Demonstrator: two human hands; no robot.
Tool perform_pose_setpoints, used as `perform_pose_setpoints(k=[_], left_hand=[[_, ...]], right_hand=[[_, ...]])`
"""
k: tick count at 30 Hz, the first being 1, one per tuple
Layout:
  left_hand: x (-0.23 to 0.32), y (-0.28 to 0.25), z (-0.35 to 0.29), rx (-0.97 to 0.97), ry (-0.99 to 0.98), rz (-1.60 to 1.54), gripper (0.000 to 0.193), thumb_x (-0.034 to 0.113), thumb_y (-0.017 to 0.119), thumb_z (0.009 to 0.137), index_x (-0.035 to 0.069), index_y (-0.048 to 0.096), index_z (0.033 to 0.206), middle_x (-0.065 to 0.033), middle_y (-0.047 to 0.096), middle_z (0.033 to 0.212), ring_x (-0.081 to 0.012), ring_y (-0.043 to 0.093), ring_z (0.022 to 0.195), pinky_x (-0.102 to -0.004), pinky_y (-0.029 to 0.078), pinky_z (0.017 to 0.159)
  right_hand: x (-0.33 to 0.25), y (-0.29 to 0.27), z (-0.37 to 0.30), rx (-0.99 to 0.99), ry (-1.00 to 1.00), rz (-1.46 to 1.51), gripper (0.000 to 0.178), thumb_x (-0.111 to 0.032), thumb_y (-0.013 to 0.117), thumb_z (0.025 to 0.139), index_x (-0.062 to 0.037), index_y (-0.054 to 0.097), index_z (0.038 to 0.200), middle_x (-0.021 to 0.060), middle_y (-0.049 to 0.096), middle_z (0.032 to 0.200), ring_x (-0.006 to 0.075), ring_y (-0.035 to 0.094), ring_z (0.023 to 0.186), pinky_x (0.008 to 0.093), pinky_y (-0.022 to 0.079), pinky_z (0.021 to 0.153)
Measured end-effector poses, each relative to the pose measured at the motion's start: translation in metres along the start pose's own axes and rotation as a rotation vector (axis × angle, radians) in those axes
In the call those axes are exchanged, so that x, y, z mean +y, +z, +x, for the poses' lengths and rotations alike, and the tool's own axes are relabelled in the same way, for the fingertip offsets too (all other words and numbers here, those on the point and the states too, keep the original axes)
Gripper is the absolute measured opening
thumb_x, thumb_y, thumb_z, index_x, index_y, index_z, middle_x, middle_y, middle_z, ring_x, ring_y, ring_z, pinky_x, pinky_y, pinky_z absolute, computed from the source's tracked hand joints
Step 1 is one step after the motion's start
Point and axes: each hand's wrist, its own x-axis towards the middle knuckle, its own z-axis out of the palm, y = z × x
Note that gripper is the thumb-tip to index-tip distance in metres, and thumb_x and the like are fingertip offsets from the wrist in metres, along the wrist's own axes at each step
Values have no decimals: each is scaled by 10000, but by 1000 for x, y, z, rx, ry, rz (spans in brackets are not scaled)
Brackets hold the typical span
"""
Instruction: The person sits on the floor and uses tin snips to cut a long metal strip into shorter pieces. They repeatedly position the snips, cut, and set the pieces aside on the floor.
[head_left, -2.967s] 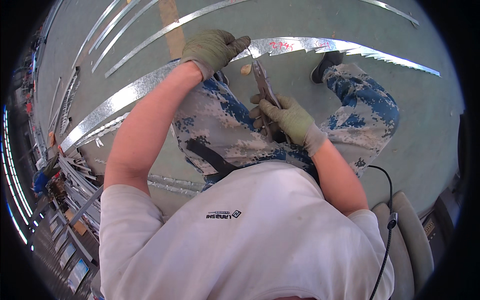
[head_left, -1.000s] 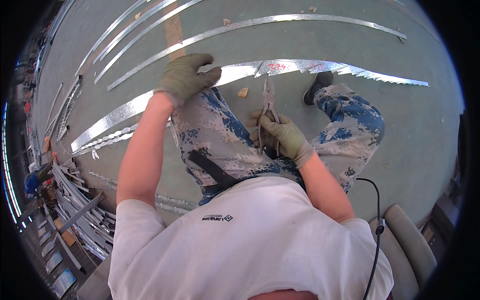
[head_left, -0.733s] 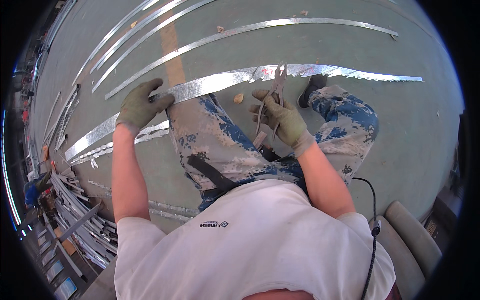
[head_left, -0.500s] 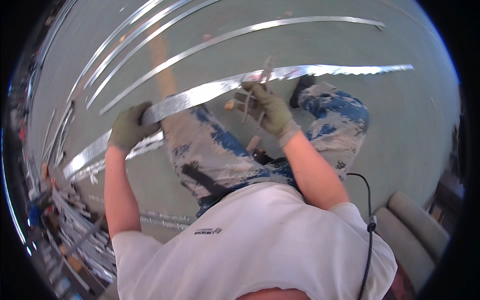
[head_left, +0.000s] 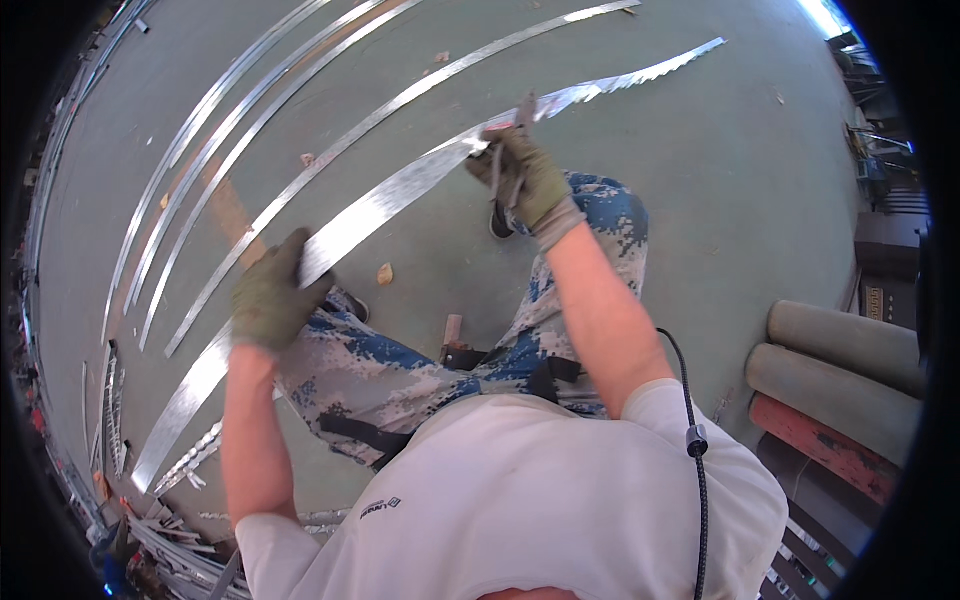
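Observation:
A long, shiny metal strip [head_left: 390, 205] slants across in front of me, its far right end jagged along one edge. My gloved left hand [head_left: 275, 300] is closed round the strip's near-left part. Farther right, my gloved right hand [head_left: 528, 178] is closed on a grey hand tool [head_left: 526, 108] with slim handles. The tool meets the strip by a small red mark; glove and blur hide its jaws and exact kind. Both my legs, in camouflage trousers, are bent beneath the strip.
Several narrow metal strips [head_left: 240, 150] lie on the green-grey floor beyond. Jagged metal offcuts [head_left: 190, 460] lie beside my left forearm, with a scrap pile [head_left: 170, 550] at the lower left. Grey-green cylinders [head_left: 840, 350] and a red one [head_left: 820, 440] lie at the right.
The view has turned, and the strip now slants more steeply, its jagged end higher up. Both hands keep their hold; the right hand's tool has tilted and its handles sit closer in the glove.

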Motion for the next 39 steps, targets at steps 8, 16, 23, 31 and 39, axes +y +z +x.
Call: perform_pose_setpoints(k=[8,16,23,31,39], left_hand=[[7,53,38,-41,31,15,624,361,738,861,115,592,1415,-157,711,1192,-316,688,1087,-411,532,941],[-5,61,25,-131,-61,96,622,377,765,848,146,610,1403,-126,723,1093,-304,695,1046,-426,535,907],[-36,87,12,20,-8,47,623,354,786,836,161,615,1403,-112,717,1017,-283,705,972,-420,543,857],[-32,86,9,-46,-37,113,614,341,782,843,159,612,1404,-110,719,1018,-291,706,959,-417,548,847],[-38,94,8,12,3,125,617,365,784,829,156,623,1387,-121,721,1043,-318,703,967,-441,548,844]], right_hand=[[-6,-27,-38,127,175,-30,329,-254,604,1052,-16,591,1279,110,692,1155,302,706,1048,467,616,861],[58,5,-113,271,540,-491,315,-249,644,1039,-67,610,1294,91,725,1077,225,722,915,398,617,763],[85,-4,-111,182,616,-908,341,-265,597,1063,-65,587,1339,77,706,1032,178,684,831,347,554,647],[99,-34,-101,91,556,-1220,358,-280,602,1060,-62,601,1345,63,703,1029,133,635,773,295,492,567],[105,-46,-97,40,526,-1388,367,-301,606,1047,-50,616,1314,58,699,985,124,617,728,290,469,531]])
